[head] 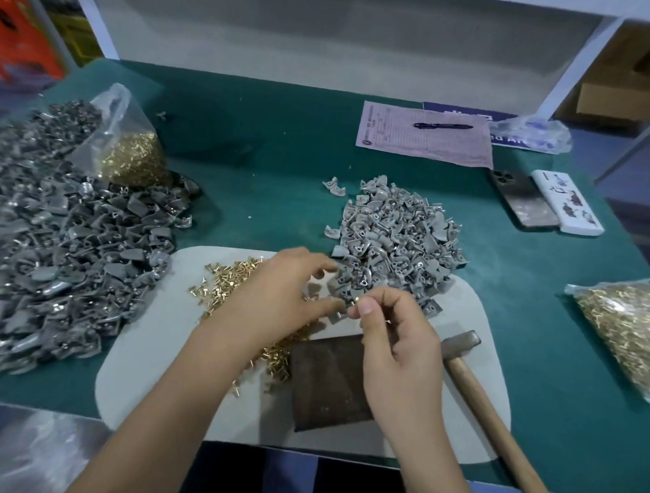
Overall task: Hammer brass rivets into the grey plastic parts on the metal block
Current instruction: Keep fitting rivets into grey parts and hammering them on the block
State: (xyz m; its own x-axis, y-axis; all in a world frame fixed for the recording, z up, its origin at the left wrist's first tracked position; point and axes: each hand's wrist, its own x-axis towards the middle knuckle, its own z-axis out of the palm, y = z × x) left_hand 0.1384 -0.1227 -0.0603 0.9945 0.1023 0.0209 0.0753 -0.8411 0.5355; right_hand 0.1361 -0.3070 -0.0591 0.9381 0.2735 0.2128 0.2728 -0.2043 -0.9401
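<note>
Left hand (277, 292) and right hand (394, 330) pinch one grey plastic part (339, 308) together; metal block (329, 383) just below them.

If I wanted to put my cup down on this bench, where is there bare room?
Bare green mat lies between the dark grey parts heap, the pink paper form and the light grey parts pile. Around the rusty metal block it is crowded.
</note>
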